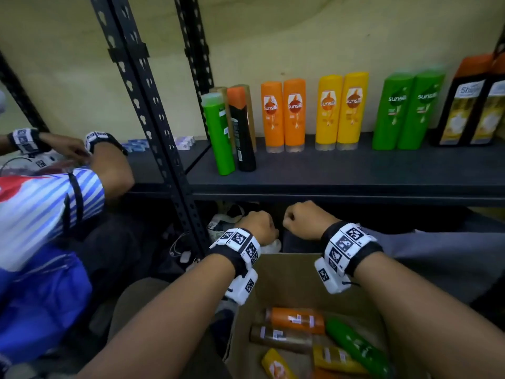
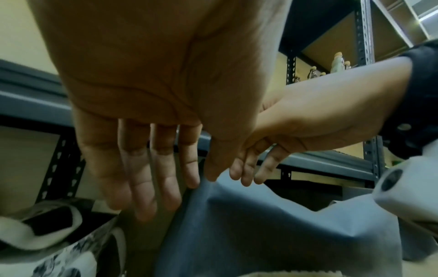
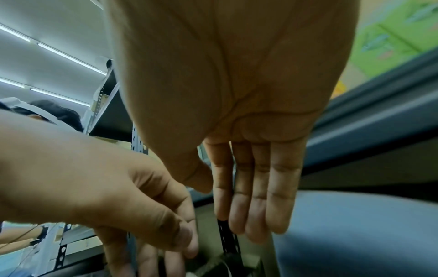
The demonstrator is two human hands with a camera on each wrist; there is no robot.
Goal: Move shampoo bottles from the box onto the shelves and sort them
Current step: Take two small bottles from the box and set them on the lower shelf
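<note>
A cardboard box (image 1: 287,277) at the bottom holds several shampoo bottles lying flat: an orange one (image 1: 296,320), a brown one (image 1: 281,337), a green one (image 1: 355,348) and a yellow one (image 1: 336,356). The dark shelf (image 1: 355,170) carries a green bottle (image 1: 218,135) and a black one (image 1: 241,129) at its left, then pairs of orange (image 1: 282,114), yellow (image 1: 341,110) and green (image 1: 407,110) bottles. My left hand (image 1: 257,225) (image 2: 154,187) and right hand (image 1: 303,220) (image 3: 249,206) hang side by side past the box's far edge, under the shelf front. Their fingers point down, straight and relaxed, holding nothing.
Two black bottles with orange caps (image 1: 475,102) stand at the shelf's right end. A black slotted post (image 1: 153,105) rises left of the bottles. Another person in a striped sleeve (image 1: 41,203) works at the left. Grey cloth (image 1: 437,247) lies right of the box.
</note>
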